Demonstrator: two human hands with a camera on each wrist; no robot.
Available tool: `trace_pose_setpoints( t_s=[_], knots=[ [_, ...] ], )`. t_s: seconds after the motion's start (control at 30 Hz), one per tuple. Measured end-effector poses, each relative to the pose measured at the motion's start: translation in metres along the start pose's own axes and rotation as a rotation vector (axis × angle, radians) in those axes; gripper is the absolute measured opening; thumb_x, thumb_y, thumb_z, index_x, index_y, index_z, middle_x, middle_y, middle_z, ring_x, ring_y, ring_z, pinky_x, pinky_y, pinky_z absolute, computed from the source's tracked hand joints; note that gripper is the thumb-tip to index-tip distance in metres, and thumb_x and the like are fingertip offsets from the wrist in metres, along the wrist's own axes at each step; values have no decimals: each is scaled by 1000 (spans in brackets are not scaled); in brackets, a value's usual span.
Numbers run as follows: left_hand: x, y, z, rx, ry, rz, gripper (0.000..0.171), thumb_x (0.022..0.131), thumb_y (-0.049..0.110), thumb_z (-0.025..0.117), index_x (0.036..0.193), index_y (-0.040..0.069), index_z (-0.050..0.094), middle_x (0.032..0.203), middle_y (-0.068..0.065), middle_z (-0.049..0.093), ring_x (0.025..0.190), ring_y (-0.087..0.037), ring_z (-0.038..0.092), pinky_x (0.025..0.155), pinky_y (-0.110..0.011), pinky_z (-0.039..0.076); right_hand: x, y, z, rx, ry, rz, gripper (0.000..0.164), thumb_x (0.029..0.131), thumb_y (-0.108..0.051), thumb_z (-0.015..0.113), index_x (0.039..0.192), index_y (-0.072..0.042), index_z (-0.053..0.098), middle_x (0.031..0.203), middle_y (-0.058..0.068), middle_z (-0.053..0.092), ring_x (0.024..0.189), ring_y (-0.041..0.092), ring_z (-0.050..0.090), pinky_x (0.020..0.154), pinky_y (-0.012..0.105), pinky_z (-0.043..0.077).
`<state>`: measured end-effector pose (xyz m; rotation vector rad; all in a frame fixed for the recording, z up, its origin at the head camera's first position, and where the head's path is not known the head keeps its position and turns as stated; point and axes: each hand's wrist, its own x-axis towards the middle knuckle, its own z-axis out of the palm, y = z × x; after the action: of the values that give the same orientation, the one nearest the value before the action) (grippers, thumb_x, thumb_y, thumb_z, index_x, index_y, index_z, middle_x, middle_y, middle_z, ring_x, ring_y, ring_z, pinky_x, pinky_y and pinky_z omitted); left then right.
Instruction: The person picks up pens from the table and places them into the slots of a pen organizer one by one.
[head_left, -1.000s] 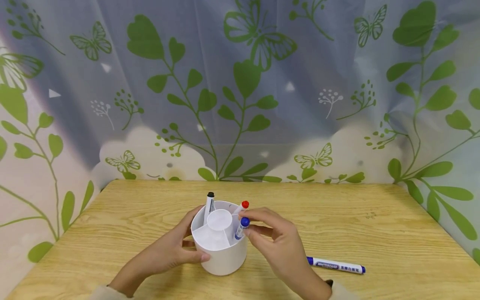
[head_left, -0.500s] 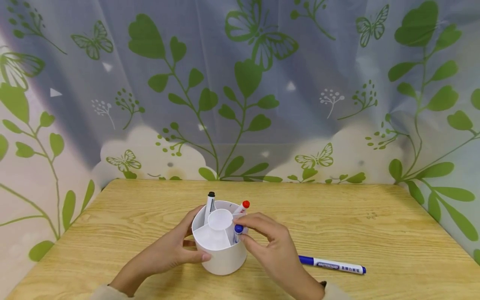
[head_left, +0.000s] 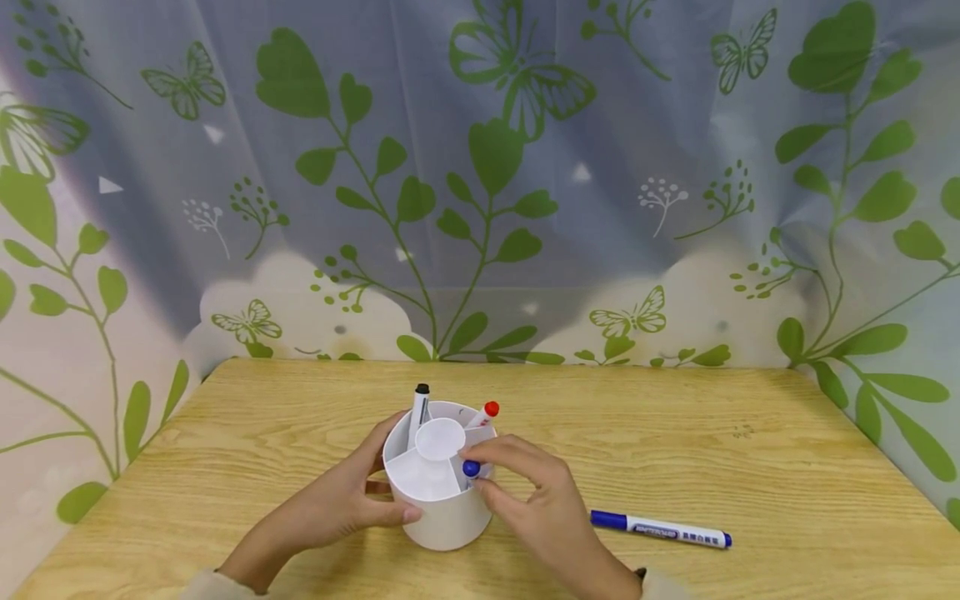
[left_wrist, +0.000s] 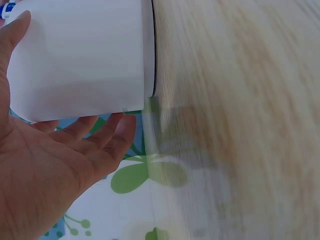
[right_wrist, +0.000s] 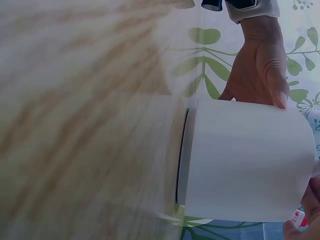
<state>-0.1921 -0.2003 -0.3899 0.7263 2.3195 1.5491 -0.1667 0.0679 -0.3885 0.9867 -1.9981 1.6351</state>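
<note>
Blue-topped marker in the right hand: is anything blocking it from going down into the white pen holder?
Nothing that I can see. The blue-topped marker is already partly inside the white pen holder, and a divider keeps the red-topped marker apart from it. What lies deeper down is hidden, though.

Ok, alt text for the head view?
A person's right hand pinches a blue-topped white marker in a cylindrical white holder, which the left hand grips. A black-topped white marker and a red-topped white marker stand inside; a blue-and-white marker lies on the wood-grain table.
</note>
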Motion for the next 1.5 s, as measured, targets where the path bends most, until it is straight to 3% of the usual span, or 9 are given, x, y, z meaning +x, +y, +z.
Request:
trace_pose_setpoints(
  t_s=[0.17,0.47,0.7,0.83,1.0,1.07,1.2,1.3,1.5],
  knots=[
    [0,0,0,-6,-5,11,103,92,21,83,168,22,13,164,-19,35,144,-44,43,104,-31,53,-2,-1,1,-8,-14,51,29,89,6,75,114,-9,77,113,5,78,113,14,71,104,30,56],
    [0,0,0,0,-4,12,102,92,22,82,168,23,14,162,-19,37,143,-43,44,104,-33,53,-2,-6,3,-7,-20,164,19,92,-8,80,110,-14,77,109,-3,76,111,13,69,105,32,54],
    [0,0,0,-6,-3,1,102,92,22,82,168,24,13,163,-19,37,143,-43,44,107,-46,50,-1,-13,3,1,-24,319,18,92,-15,80,109,-20,76,111,-6,74,112,12,66,109,35,49],
    [-1,1,0,-18,-7,-9,103,93,22,82,168,24,13,164,-19,35,144,-44,43,107,-48,49,1,-17,3,29,-31,378,18,92,-17,81,109,-20,76,113,-5,74,116,13,65,114,42,46],
    [0,1,0,-19,-8,-7,102,92,22,82,168,24,13,163,-19,35,144,-43,43,107,-45,49,1,-23,0,91,-35,420,21,93,-18,80,113,-16,75,117,-1,75,131,20,62,123,60,36],
    [0,1,0,-15,-6,-1,102,92,22,82,168,24,14,163,-19,36,143,-43,44,106,-42,51,0,-25,-3,137,-17,446,23,93,-15,80,116,-12,74,118,3,75,133,23,61,123,61,35],
    [1,1,1,-13,-4,4,103,92,21,83,168,23,14,163,-19,37,143,-43,44,106,-39,51,0,-31,-13,225,55,533,26,93,-7,78,118,-4,73,120,9,74,126,20,64,119,50,46],
    [1,1,1,-17,-3,4,103,91,21,83,168,21,14,162,-19,37,144,-43,43,109,-46,48,0,-34,-22,268,98,597,28,92,-5,77,120,-1,71,121,12,72,120,19,66,108,38,54],
    [-2,3,-2,-6,8,-11,103,90,23,85,167,17,16,162,-20,37,147,-46,41,114,-59,46,-4,-32,-42,232,115,673,32,95,-9,76,125,-1,69,123,13,72,118,19,67,99,26,56]
  ],
)
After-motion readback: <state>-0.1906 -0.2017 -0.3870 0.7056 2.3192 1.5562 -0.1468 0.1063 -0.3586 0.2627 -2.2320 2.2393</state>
